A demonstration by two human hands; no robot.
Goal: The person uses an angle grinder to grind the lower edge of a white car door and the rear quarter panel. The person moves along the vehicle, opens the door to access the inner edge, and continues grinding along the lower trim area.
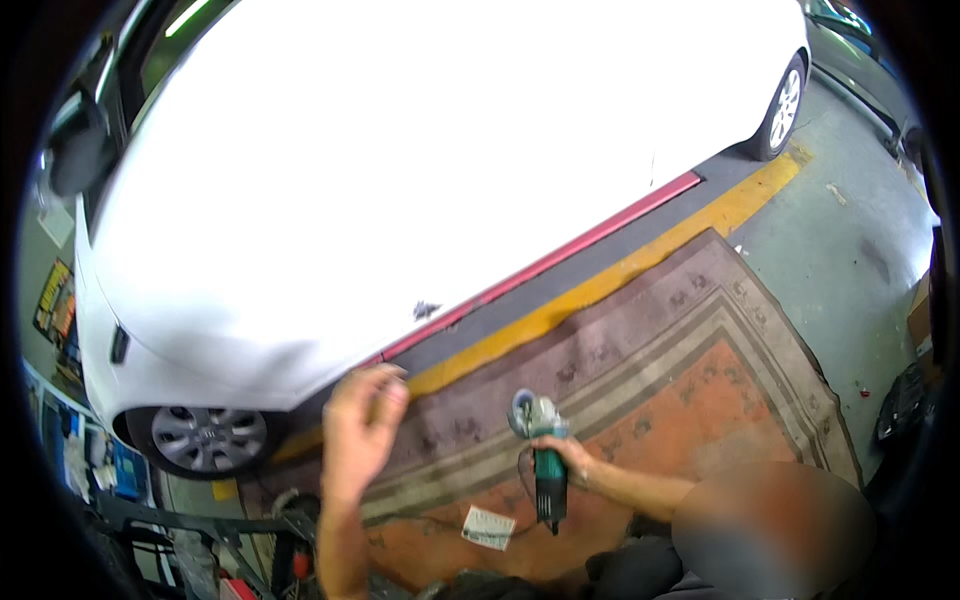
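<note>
My right hand (563, 452) is wrapped round the green body of an angle grinder (550, 483). The grinder's metal head and round disc point away from me, above the rug. In front of the lower side of a white car (400, 180), my left hand (362, 420) is raised, holding nothing. Its fingers are loosely bent, with a gap beside the thumb. Beyond this hand, a dark scuffed patch (426, 310) marks the car's lower edge. A red sill strip (600, 232) runs beneath the body.
A patterned rug (660, 400) lies beside a yellow floor line (600, 287). A printed card (488, 527) rests on it. The near wheel (210, 438) is at left, the far wheel (783, 108) at upper right. A dark metal frame (190, 522) stands lower left; a blurred oval (775, 530) covers the lower right.
</note>
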